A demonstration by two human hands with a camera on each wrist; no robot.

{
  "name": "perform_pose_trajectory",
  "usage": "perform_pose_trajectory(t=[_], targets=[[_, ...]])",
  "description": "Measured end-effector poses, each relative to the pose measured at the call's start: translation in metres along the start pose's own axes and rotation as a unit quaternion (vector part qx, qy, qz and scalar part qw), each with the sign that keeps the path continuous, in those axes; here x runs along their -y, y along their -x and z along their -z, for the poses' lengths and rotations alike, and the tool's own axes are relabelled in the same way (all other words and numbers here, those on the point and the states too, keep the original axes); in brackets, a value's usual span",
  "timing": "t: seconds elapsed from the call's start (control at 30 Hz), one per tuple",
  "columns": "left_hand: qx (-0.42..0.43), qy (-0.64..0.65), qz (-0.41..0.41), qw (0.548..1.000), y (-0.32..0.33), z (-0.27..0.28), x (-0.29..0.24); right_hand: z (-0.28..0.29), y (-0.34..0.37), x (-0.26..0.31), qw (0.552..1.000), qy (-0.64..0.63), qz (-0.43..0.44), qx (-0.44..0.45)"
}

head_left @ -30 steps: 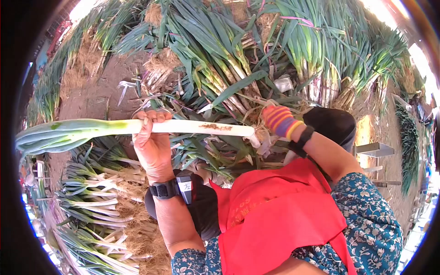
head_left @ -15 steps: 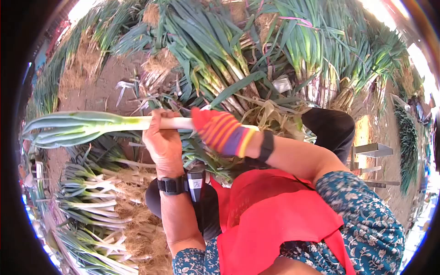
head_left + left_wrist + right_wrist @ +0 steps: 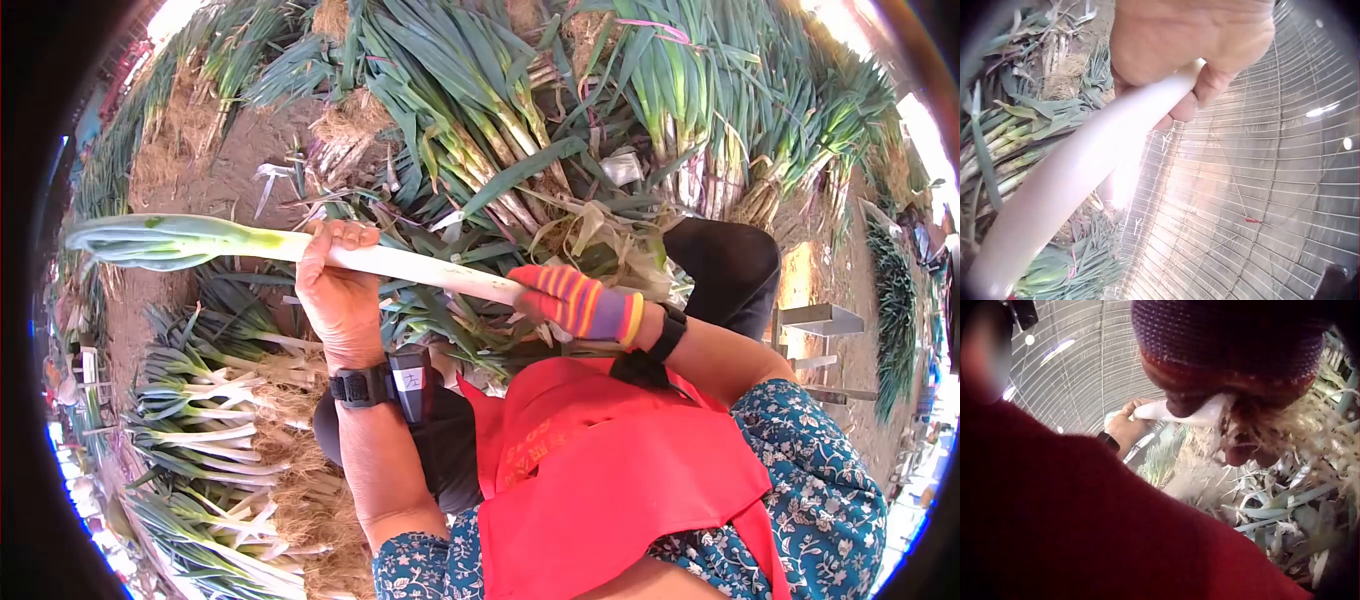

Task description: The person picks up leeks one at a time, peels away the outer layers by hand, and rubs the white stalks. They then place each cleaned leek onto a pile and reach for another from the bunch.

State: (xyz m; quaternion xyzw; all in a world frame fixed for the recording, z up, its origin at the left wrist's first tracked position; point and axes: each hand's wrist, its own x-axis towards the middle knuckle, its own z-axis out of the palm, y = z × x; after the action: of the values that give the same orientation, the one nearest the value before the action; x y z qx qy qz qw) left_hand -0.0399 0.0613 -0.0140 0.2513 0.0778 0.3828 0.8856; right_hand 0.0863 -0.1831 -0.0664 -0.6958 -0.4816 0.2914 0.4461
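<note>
A long green onion (image 3: 430, 272) is held level across the body in the head view, its green leaves pointing left and its white stalk running right. My bare left hand (image 3: 338, 300) grips the stalk just below the leaves, fingers curled over it. At the other end, my right hand (image 3: 588, 306), in a striped knit glove, pinches the root end. In the right wrist view, gloved fingertips close around the stalk's end beside stringy roots (image 3: 1297, 425). The white stalk (image 3: 1085, 153) looks smooth and bare in the left wrist view.
Untrimmed bunches of green onions (image 3: 470, 110) lie ahead, with more tied bunches (image 3: 690, 110) to the right. Stalks with roots (image 3: 230, 440) are laid in rows at left. Pale dry peelings (image 3: 610, 245) lie by the right knee. A metal stand (image 3: 822, 320) is at far right.
The right hand moved from the root end left along the stalk towards the left hand, then back right to the root end. The leafy end has risen and the brown patch no longer shows.
</note>
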Motion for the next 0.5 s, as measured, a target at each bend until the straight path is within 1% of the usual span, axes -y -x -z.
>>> perform_pose_trajectory(t=[0.03,0.07,0.13,0.17,0.2,0.23,0.27,0.3,0.33,0.37,0.4,0.43,0.47,0.5], targets=[[-0.001,0.0,0.0,1.0,0.001,0.002,0.003,0.0,-0.011,0.003,0.987,-0.11,-0.103,0.048],[0.0,-0.012,-0.005,1.0,0.002,0.004,0.003,0.001,-0.019,0.01,0.987,-0.112,-0.102,0.049],[0.002,-0.028,-0.016,0.999,0.004,0.006,0.0,0.006,-0.035,0.034,0.951,-0.181,-0.231,0.1],[-0.015,-0.03,-0.026,0.999,0.004,0.006,-0.001,0.008,-0.039,0.042,0.94,-0.2,-0.252,0.113],[-0.034,-0.029,-0.035,0.998,0.007,0.006,-0.001,0.009,-0.04,0.038,0.939,-0.201,-0.253,0.113],[-0.058,-0.061,-0.053,0.995,0.011,0.004,-0.004,0.007,-0.04,0.033,0.937,-0.221,-0.231,0.14],[-0.062,-0.06,-0.056,0.995,0.012,0.006,-0.009,0.005,-0.042,0.03,0.934,-0.239,-0.206,0.169],[-0.075,-0.078,-0.074,0.991,0.013,0.009,-0.017,0.014,-0.035,0.045,0.961,-0.161,-0.124,0.186],[-0.091,-0.097,-0.093,0.987,0.015,0.015,-0.028,0.018,-0.032,0.043,0.979,-0.004,-0.069,0.189],[-0.103,-0.109,-0.112,0.982,0.016,0.022,-0.04,0.018,-0.026,0.029,0.969,-0.044,-0.143,0.197],[-0.106,-0.114,-0.12,0.98,0.019,0.025,-0.056,0.018,-0.019,0.002,0.952,-0.081,-0.214,0.202],[-0.163,-0.177,-0.153,0.958,0.024,0.025,-0.073,0.02,-0.004,-0.054,0.977,0.053,-0.111,0.172],[-0.216,-0.236,-0.182,0.93,0.029,0.027,-0.089,0.023,0.009,-0.099,0.974,0.186,-0.006,0.131],[-0.223,-0.265,-0.193,0.918,0.03,0.047,-0.115,0.027,0.018,-0.105,0.927,0.322,-0.054,0.183]])
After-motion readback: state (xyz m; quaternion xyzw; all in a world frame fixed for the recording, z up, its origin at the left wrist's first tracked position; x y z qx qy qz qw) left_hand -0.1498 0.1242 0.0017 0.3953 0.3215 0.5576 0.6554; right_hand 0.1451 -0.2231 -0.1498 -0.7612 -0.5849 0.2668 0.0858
